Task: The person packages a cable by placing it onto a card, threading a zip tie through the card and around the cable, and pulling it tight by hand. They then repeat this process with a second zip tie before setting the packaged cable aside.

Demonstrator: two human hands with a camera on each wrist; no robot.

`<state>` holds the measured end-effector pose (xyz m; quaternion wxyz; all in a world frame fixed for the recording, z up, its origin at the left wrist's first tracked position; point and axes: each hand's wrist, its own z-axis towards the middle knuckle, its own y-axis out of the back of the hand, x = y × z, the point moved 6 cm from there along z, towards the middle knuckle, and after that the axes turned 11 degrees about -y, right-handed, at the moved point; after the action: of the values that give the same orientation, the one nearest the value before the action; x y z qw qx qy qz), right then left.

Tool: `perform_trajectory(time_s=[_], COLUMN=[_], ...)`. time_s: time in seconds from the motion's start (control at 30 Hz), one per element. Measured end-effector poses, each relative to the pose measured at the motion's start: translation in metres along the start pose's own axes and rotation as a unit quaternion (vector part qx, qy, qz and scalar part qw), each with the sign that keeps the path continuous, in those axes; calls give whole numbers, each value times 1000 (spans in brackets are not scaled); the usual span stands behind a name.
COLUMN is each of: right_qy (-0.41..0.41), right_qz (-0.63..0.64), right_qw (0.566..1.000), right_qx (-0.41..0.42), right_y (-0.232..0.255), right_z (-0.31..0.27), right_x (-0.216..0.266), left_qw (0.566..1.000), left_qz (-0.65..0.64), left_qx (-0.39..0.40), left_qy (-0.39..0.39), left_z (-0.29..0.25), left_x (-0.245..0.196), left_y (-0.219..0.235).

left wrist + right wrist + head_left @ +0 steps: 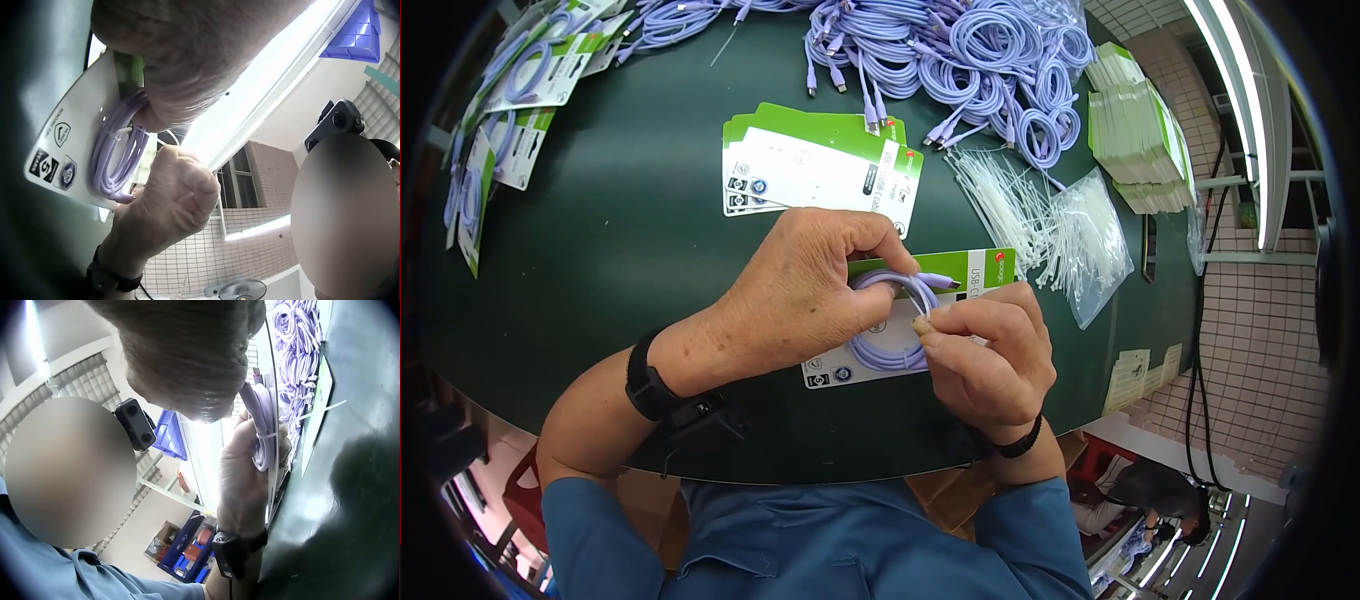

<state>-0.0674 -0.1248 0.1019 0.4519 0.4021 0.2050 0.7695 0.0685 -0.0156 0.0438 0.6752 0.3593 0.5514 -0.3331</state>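
Observation:
A coiled lilac cable (890, 350) lies against a white and green printed card (1000, 262), both raised in the hands. The left hand (820, 285) pinches the coil and card at the upper edge, thumb and index finger around them. The right hand (995, 360) has its thumb and index fingertips pinched together at the coil's right side, on what looks like a thin white tie. In the left wrist view the coil (112, 156) shows a white tie round it, and the right hand (165, 200) is beside it.
More printed cards (810, 150) lie behind the hands. Tangled lilac cables (960, 50) cover the back of the table. White zip ties (1000, 200) and a plastic bag of them (1090, 240) lie right, near stacked cards (1140, 140). Cards with cables (530, 80) stand at left.

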Motion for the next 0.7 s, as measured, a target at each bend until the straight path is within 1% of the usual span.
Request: perform_trajectory(time_s=[0.1, 0.23, 0.37, 0.47, 0.6, 0.7], right_qy=[-1, -24, -24, -11, -11, -7], right_qz=[4, 8, 10, 12, 22, 21], right_qw=[1000, 999, 999, 1000, 999, 1000], right_qx=[2, 28, 23, 2, -21, -17], right_y=[-1, -4, -8, -6, -5, -6], right_z=[2, 4, 2, 0, 1, 1], right_x=[1, 0, -6, -9, -8, -8], left_qw=[1000, 1000, 1000, 1000, 1000, 1000], left_qz=[-7, -15, -10, -1, -8, -5], left_qx=[-1, -4, -6, -6, -4, -2], left_qy=[2, 3, -5, -13, 5, -5], left_z=[-1, -1, -1, 0, -1, 0], left_x=[0, 0, 1, 1, 1, 3], left_y=[0, 1, 1, 1, 2, 1])
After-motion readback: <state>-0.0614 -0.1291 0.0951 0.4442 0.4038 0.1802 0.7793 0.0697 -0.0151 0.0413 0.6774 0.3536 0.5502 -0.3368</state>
